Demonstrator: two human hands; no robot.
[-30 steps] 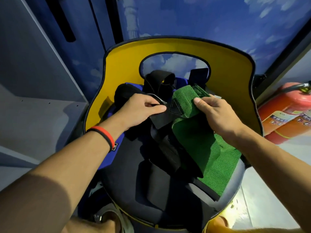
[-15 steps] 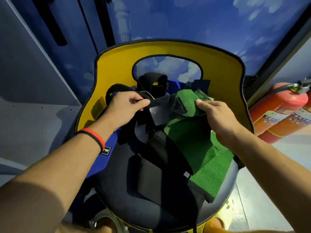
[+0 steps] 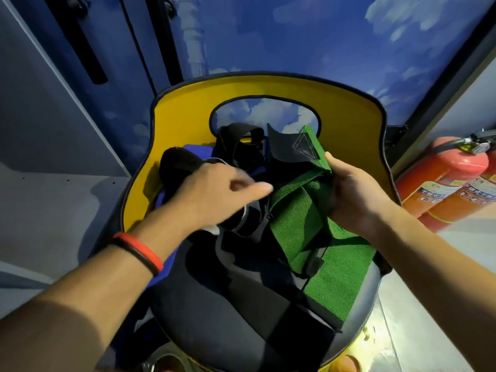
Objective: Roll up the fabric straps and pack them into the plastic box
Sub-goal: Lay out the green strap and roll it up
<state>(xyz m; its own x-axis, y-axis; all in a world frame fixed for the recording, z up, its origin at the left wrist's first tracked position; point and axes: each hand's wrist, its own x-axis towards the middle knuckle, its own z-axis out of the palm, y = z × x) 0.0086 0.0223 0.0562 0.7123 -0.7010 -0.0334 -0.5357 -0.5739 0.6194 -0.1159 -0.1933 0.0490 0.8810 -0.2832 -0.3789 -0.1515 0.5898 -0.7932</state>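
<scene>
A wide green fabric strap (image 3: 308, 218) with a black hook-and-loop end (image 3: 288, 147) lies over a chair seat, its end lifted upright. My right hand (image 3: 351, 194) grips the strap's folded upper part, thumb at its edge. My left hand (image 3: 222, 194), blurred, hovers with fingers extended toward the strap and holds nothing. Black straps (image 3: 241, 264) and a blue one (image 3: 198, 151) lie heaped on the seat. No plastic box is in view.
The straps sit on a chair with a yellow backrest (image 3: 346, 114) and dark round seat (image 3: 268, 342). Red fire extinguishers (image 3: 445, 181) stand on the floor at the right. A grey cabinet (image 3: 53, 130) is on the left, a blue cloud-patterned wall behind.
My left hand has let go of the black strap end and pulled back to the left. My right hand has raised the green strap so its black end stands upright.
</scene>
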